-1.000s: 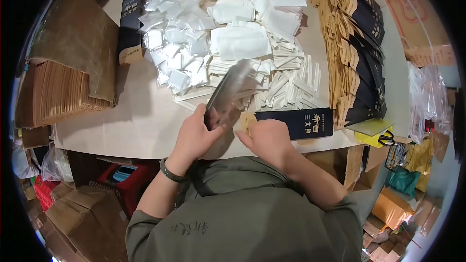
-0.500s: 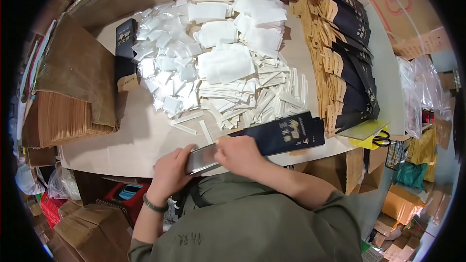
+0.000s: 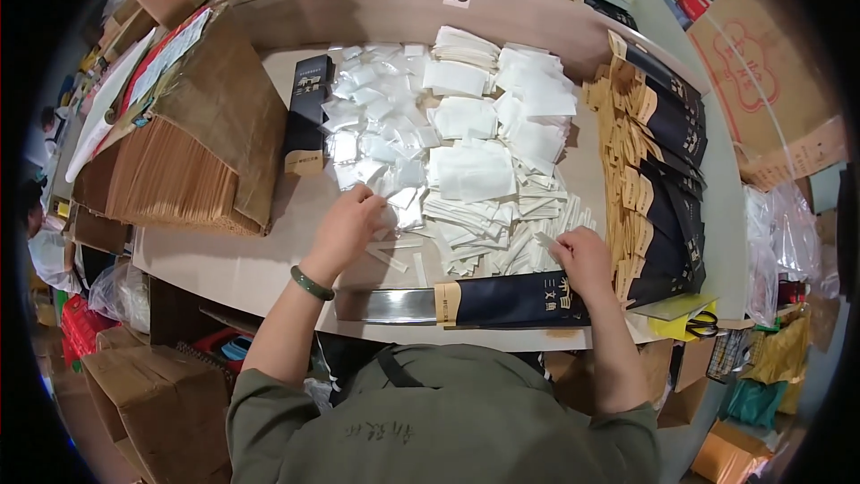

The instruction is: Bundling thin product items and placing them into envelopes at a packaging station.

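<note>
At piled strips [image 3: 512, 255], a white strip [image 3: 546, 239] is pinched by the right hand [image 3: 582, 255], whose wrist partly blocks the dark sleeve [image 3: 506, 302]. The left hand [image 3: 360, 213] is narrowed at clear packets [image 3: 376, 139], contents unclear.

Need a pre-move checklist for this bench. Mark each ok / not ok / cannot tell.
1. Right hand has a white strip at its fingertips: ok.
2. Left hand grips something: cannot tell; its fingers, by the clear packets, hide it.
3. Silver piece fully inside the dark sleeve: not ok; it sticks out past the sleeve's tan end.
4. Sleeve resting on the table: ok; it lies along the near edge.
5. Scissors away from both hands: ok; they are off to the right.
</note>
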Demonstrator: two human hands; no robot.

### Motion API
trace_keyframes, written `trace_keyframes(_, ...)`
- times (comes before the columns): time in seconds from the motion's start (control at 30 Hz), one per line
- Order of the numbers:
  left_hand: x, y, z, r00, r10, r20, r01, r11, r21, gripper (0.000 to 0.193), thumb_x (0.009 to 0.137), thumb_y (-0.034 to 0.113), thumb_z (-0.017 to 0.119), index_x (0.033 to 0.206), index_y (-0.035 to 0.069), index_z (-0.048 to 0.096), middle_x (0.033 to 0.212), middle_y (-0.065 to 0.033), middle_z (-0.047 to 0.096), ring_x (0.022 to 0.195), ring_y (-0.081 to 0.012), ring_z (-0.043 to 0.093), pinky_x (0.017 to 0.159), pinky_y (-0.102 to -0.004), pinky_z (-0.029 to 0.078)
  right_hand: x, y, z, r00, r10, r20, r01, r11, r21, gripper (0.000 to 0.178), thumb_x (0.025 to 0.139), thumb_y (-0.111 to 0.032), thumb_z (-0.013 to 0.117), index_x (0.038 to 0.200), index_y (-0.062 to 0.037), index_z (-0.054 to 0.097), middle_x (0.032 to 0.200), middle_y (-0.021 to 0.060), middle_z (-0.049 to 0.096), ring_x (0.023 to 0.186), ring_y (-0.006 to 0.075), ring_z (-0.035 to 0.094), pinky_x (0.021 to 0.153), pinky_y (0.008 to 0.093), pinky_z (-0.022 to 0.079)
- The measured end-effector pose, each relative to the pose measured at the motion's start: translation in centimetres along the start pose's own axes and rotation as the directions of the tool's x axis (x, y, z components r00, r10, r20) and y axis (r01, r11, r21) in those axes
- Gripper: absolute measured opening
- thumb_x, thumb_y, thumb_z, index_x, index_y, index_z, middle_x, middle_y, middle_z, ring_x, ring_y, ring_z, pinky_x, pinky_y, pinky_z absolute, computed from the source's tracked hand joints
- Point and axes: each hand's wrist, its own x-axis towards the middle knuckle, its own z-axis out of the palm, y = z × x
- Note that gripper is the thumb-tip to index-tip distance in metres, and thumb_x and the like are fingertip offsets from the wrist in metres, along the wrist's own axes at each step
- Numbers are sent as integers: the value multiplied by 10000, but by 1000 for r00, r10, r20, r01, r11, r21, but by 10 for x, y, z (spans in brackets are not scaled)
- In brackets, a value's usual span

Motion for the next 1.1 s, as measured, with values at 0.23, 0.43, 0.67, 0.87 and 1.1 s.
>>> trace_keyframes(0.23,-3,-10,-4,983,-6,-185,13,999,33,211,771,-19,667,975,20,625,911,-144,607,862,-335,614,724,-395,504,39,-47,-5,884,-444,-144,439,896,-65,127,827,-153,705,916,-62,695,872,104,635,861,300,614,735,396,503)
trace_keyframes(0.43,-66,47,-11,952,-301,-49,257,878,-404,174,804,26,646,975,43,619,845,-140,618,815,-343,614,703,-428,499,102,-74,-2,693,-721,1,704,677,-217,80,802,-83,630,876,-53,642,851,93,635,859,283,622,719,373,521)
trace_keyframes(0.67,-123,72,31,962,-102,-255,89,994,-60,282,778,113,734,1041,82,635,1021,-127,630,961,-358,614,823,-419,511,131,-72,22,695,-696,181,714,638,-289,113,768,-156,625,791,-48,597,792,101,628,819,314,633,702,415,516)
trace_keyframes(0.87,-92,-21,-104,726,30,-687,191,951,244,316,755,77,784,1050,73,671,1029,-132,679,986,-308,649,825,-387,524,83,-129,-16,929,-339,146,298,922,249,213,832,-222,651,781,-17,622,753,163,635,673,346,595,622,410,471)
trace_keyframes(1.1,-56,-112,-185,787,-512,-344,613,712,343,228,912,220,621,1009,34,710,837,-201,690,786,-351,684,693,-423,524,14,-195,53,594,-725,348,747,658,97,101,807,-133,629,808,-34,607,781,163,630,771,333,645,656,444,512)
